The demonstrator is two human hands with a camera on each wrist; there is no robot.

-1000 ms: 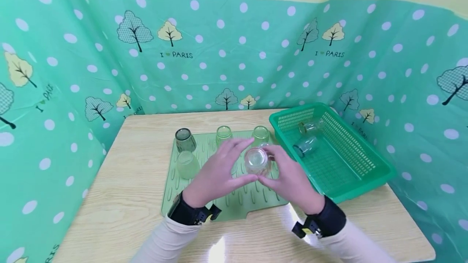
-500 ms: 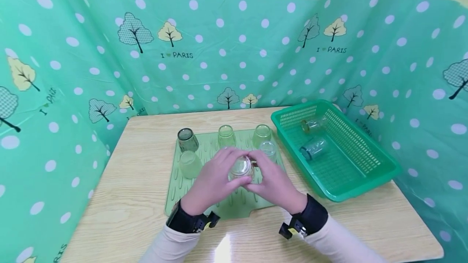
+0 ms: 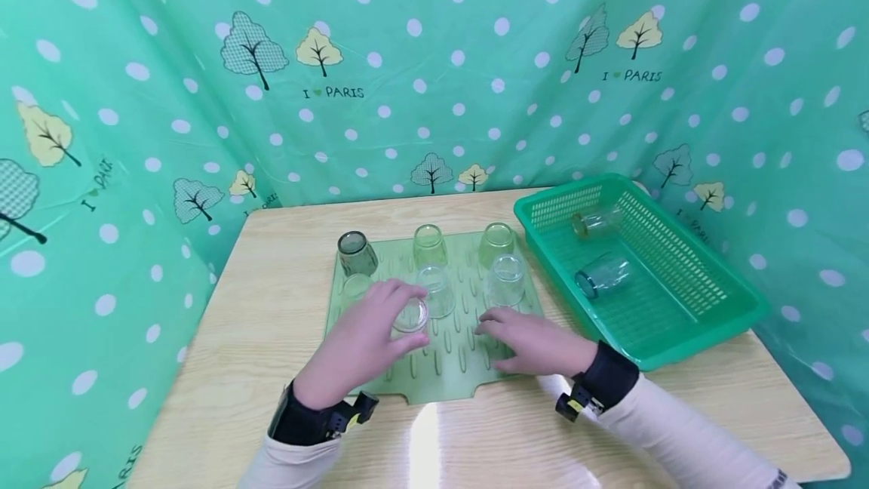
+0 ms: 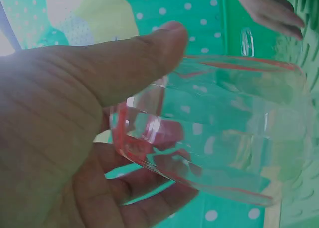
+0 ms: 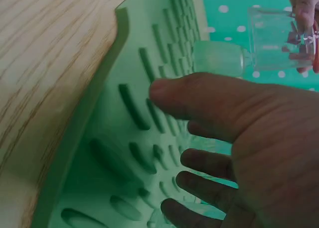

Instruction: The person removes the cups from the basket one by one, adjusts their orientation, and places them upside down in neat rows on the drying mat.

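My left hand [image 3: 370, 330] grips a clear glass [image 3: 411, 315], held upside down low over the front left of the green ribbed mat [image 3: 448, 364]. In the left wrist view the thumb [image 4: 144, 58] and fingers wrap the clear glass [image 4: 224, 133]. My right hand [image 3: 526, 338] is flat and open on the mat's front right, holding nothing. In the right wrist view its straight fingers [image 5: 199, 161] are spread over the mat's ribs [image 5: 129, 108]. Several glasses stand upside down on the mat: a dark one [image 3: 354, 251], two green [image 3: 431, 244] [image 3: 495, 242] and two clear [image 3: 505, 279] [image 3: 435, 290].
A green plastic basket [image 3: 686, 315] sits at the right of the wooden table [image 3: 258, 300], with two glasses lying in it [image 3: 597, 222] [image 3: 603, 276]. A pale green glass [image 3: 351, 289] stands just behind my left hand. A patterned teal cloth [image 3: 434, 96] walls the table.
Both hands held the clear glass over the mat's middle. The right hand has let go and come down onto the mat; the left hand has carried the glass left and lower.
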